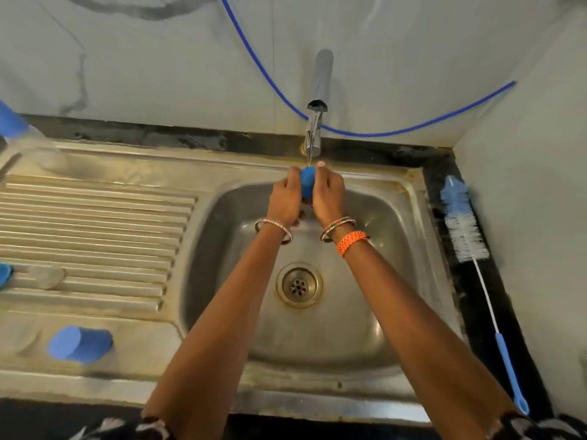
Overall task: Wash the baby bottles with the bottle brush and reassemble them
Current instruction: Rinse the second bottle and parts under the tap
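Note:
Both my hands hold a small blue bottle part (307, 182) under the tap's spout (314, 128), over the back of the steel sink basin (365, 312). My left hand (286, 200) grips its left side and my right hand (327, 198) grips its right side, fingers curled round it. A thin stream of water falls onto it. The bottle brush (463, 227), blue and white bristles with a blue handle, lies on the dark counter right of the sink. A blue cap (79, 343) lies on its side on the drainboard at the front left.
The ribbed drainboard (95, 236) fills the left side, with a clear bottle part (44, 276) and a blue piece (4, 274) at its left edge. A blue-topped bottle (12, 122) stands at the far left. A blue hose (413, 128) hangs along the wall.

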`<action>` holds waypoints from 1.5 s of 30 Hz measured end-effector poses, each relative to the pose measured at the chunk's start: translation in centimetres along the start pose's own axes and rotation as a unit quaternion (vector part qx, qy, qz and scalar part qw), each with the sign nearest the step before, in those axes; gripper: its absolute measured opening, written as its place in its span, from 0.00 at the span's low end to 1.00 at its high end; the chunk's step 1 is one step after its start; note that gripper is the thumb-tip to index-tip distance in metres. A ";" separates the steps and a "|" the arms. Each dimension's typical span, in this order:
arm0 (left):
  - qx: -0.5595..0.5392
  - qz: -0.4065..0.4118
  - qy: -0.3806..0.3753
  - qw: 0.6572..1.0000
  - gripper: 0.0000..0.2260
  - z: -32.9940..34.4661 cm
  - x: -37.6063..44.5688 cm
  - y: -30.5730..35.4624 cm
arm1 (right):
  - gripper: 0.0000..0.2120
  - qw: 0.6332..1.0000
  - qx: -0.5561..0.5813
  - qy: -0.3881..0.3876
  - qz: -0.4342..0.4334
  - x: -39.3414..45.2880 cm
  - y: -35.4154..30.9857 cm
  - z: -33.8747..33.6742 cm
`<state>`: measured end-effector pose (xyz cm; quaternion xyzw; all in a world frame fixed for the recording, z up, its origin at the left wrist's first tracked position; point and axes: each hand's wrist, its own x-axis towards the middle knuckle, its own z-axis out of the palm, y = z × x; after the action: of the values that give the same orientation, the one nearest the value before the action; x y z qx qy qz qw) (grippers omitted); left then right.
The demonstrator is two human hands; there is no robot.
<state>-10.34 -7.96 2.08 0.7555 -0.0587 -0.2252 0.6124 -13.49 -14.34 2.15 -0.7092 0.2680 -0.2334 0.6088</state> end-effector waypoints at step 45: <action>-0.206 -0.160 -0.047 0.964 0.19 0.4 3.4 2.1 | 0.24 0.994 -0.064 0.067 -0.057 3.0 -1.1 0.3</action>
<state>-7.13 -10.09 3.15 0.6010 0.0820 -0.3625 0.7076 -10.94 -16.03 3.26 -0.7438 0.2815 -0.2972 0.5283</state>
